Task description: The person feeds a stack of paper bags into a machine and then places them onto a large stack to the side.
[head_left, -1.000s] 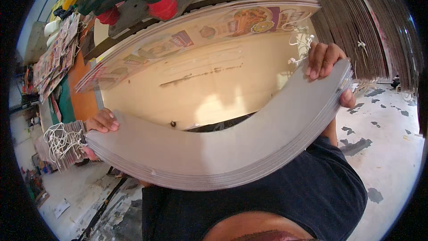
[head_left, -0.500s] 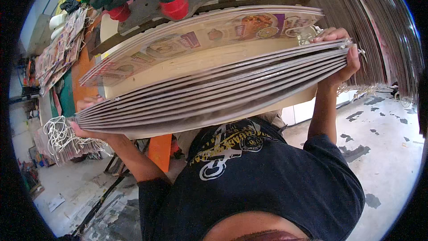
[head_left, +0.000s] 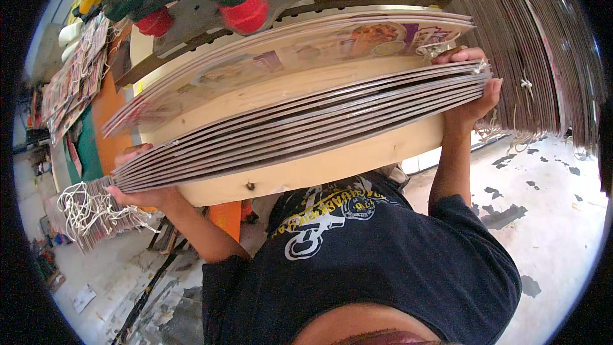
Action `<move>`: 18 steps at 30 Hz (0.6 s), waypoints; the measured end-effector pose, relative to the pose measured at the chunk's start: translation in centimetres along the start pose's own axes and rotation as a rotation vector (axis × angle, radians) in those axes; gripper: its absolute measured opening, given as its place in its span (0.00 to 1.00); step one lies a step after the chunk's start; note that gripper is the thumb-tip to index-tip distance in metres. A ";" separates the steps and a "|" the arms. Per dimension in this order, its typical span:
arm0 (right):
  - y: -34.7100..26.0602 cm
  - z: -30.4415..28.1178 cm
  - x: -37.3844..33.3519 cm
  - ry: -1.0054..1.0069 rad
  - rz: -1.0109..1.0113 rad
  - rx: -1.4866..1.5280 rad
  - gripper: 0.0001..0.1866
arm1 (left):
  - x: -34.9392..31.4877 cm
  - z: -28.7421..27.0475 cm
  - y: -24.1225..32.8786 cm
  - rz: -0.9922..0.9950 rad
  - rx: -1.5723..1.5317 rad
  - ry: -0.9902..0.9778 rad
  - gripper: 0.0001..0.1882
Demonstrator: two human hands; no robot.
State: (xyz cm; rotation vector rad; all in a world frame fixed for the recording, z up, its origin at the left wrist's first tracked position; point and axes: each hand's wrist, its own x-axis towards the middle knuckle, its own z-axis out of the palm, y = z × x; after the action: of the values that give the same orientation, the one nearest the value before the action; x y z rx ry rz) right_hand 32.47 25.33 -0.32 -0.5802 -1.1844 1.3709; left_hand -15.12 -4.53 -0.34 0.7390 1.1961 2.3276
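A stack of thin, flat sheets [head_left: 306,115] lies across in front of me, edges toward me. Its layers bow apart in the middle and come together at both ends. My left hand [head_left: 143,195] is closed round the left end, thumb on the near side and fingers behind. At the right end, my right hand [head_left: 471,103] grips in the same way, beside a small white cord knot. Behind this stack stands another pile of printed sheets [head_left: 300,54] with food pictures. Below them is a pale wooden top [head_left: 319,169]; whether the held stack touches it, I cannot tell.
A green and grey machine with red knobs [head_left: 246,14] stands at the back. Many sheets hang in a dense row [head_left: 520,70] on the right. To the left are a bundle with white cords [head_left: 96,214] and more printed sheets [head_left: 73,86]. An orange support [head_left: 227,218] shows below.
The held stack has shifted slightly away from my body, and its bow is a little flatter. More of the wooden top shows in front of it. Both hands keep their grip.
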 end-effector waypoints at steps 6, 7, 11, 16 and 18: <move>-0.5 0.4 -0.2 0.056 -0.017 -0.106 0.41 | 0.1 1.0 -0.2 0.074 0.281 0.150 0.40; -0.2 0.3 -0.2 0.056 -0.020 -0.134 0.41 | -0.1 1.7 0.2 0.081 0.344 0.210 0.40; -0.3 1.3 0.0 0.064 -0.048 -0.204 0.39 | -0.1 -0.5 0.1 0.062 0.304 0.098 0.40; -1.4 2.0 0.0 0.097 0.019 -0.177 0.39 | -0.2 1.2 0.4 -0.004 0.241 0.153 0.39; -1.6 1.8 0.0 0.082 0.033 -0.151 0.38 | 0.2 -0.2 0.6 -0.011 0.187 -0.057 0.39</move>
State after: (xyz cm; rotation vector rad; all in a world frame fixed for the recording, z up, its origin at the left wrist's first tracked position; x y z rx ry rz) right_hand 31.57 24.52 1.72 -0.7593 -1.2227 1.2802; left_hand -15.47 -4.89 0.13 0.8537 1.4014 2.1916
